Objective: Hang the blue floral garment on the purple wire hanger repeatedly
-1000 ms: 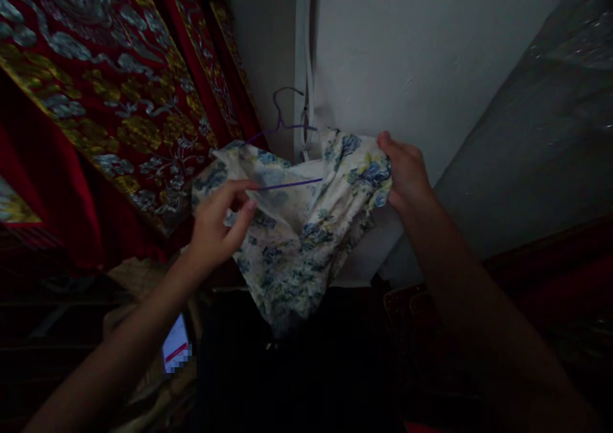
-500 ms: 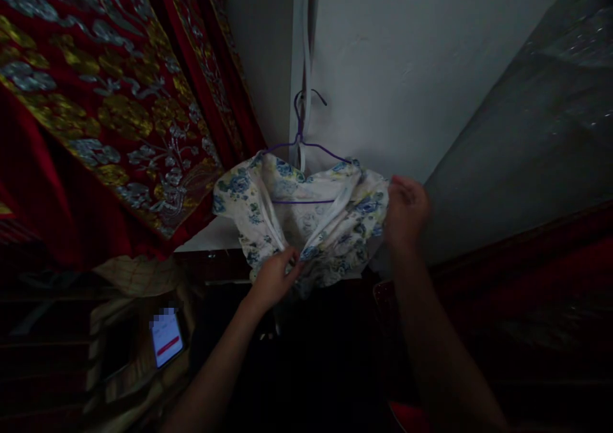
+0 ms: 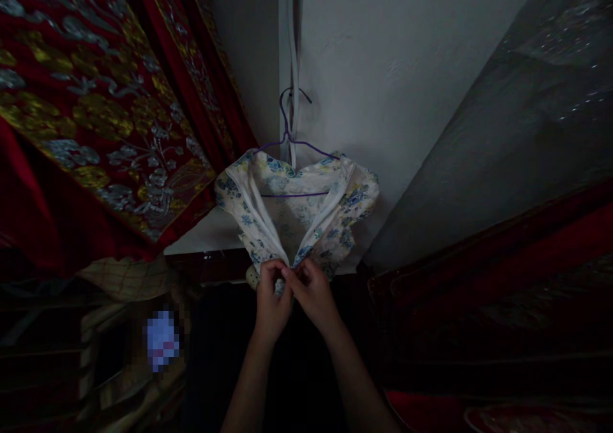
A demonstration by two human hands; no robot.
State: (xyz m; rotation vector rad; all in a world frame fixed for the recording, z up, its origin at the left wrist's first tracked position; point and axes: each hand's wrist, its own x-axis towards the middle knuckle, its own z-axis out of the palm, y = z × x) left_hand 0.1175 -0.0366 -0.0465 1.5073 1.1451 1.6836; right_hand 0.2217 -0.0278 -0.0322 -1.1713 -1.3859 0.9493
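A white blouse (image 3: 335,228) with blue and yellow flowers hangs on a purple wire hanger (image 3: 286,136), its front spread in a V. At the bottom of that V, my left hand (image 3: 274,289) pinches the left front edge. My right hand (image 3: 311,289) is closed on the right front edge, close against the left. The fingertips of both hands meet there. Whatever small fastening may lie between them is hidden by the fingers and the dim light.
Red cloth (image 3: 110,113) with gold and silver embroidery hangs at the left. Behind the blouse is a pale wall (image 3: 373,69) with a white cable (image 3: 294,43). A lit phone (image 3: 161,340), blurred out, lies at the lower left. Translucent sheeting (image 3: 502,113) covers the right side.
My right hand has come from the blouse's right sleeve down to the centre front, beside my left hand. The view has shifted slightly, and the blouse front is drawn together lower down.
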